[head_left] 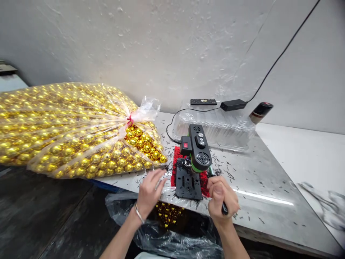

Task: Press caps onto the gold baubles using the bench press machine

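Observation:
A small black-and-green bench drill (199,149) stands on a red mat (176,158), its slotted black base plate (188,181) facing me. My right hand (223,199) is wrapped round the drill's black lever handle (224,208), whose lower end shows below the fist. Left of the base plate, my left hand (151,187) has its fingers stretched forward and its thumb apart, with nothing visible between them. Under the table edge, several gold balls (168,214) lie in an opened clear plastic bag (172,239). Whether anything sits beneath the drill head is hidden.
A large tied bag of shiny gold balls (81,133) fills the left. Behind the drill are clear plastic trays (215,126), a black power adapter (234,105), a phone-like slab (203,101) and a dark-capped can (261,112). Dark shavings litter the metal tabletop (258,172).

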The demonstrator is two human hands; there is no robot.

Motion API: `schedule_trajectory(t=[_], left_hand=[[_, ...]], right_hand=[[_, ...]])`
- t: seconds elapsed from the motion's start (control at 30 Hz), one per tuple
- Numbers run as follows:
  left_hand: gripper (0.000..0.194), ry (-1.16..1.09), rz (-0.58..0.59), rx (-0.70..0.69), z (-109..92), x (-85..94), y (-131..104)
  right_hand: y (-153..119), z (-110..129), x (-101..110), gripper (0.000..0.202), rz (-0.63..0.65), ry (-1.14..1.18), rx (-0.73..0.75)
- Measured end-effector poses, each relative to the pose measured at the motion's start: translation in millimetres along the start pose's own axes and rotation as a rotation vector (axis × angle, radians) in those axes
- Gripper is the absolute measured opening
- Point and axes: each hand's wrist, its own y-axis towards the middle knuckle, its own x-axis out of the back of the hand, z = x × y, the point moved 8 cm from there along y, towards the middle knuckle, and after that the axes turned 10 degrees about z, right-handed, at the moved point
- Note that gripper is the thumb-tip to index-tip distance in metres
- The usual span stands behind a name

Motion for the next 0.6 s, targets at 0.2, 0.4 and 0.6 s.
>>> schedule_trajectory(t=[0.2,0.4,0.6], left_hand=[[0.017,-0.120,-0.093,0.081,18,25.4,42],[0.017,-0.330,0.091,0.109,8,0.1,-2],[0.017,-0.189,-0.029,0.117,21,22.5,-2]], right_hand=[[0,2,-1,0.033,0.007,-0.029,0.037],[0,0,-1,0.032,0.026,-0.055,-0.004],[2,0,1,0.031,0.046,-0.051,-0.012]])
